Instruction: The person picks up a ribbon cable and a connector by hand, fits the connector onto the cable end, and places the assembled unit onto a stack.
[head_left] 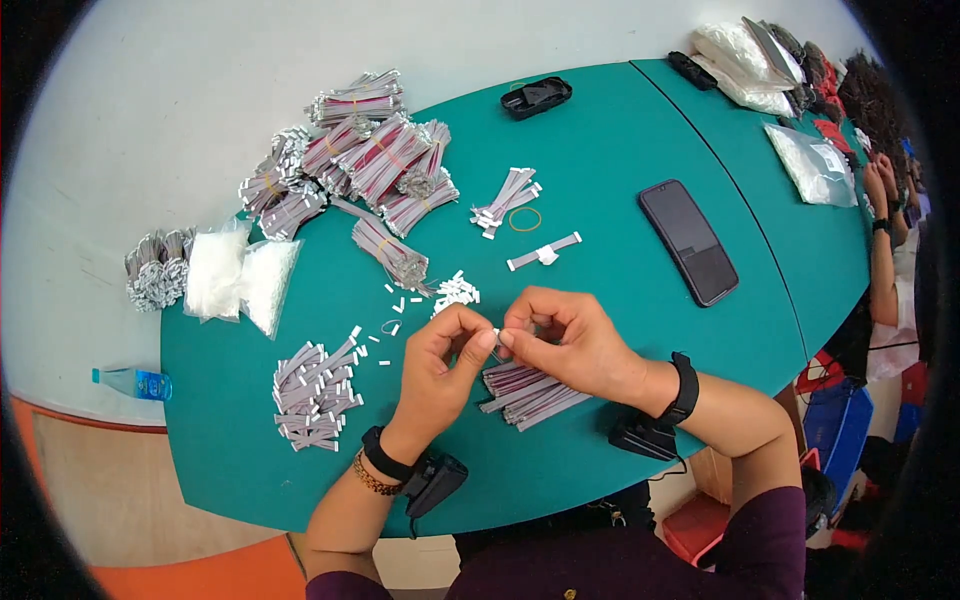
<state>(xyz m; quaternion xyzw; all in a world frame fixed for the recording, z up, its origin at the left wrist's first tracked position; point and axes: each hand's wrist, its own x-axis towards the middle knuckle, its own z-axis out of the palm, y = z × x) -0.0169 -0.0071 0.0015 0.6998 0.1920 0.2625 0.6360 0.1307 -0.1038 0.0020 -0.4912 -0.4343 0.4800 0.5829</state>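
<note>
My left hand (pixel 440 370) and my right hand (pixel 575 340) meet over the table, thumbs and forefingers pinching a small white connector (pixel 497 334) between them. Fingertips cover most of it, so any wire joined to it is hard to make out. Beneath my right hand lies a bundle of grey and dark-red ribbon cables (pixel 530 398). Just beyond my left hand is a heap of loose white connectors (pixel 457 290). A pile of short grey cables with white ends (pixel 318 392) lies left of my left hand.
Banded cable bundles (pixel 385 150) are stacked at the back left, near clear bags of white pieces (pixel 217 272). A phone (pixel 688 240) lies to the right, a black case (pixel 537 97) at the back. Another person's arm (pixel 882 250) rests at the far right.
</note>
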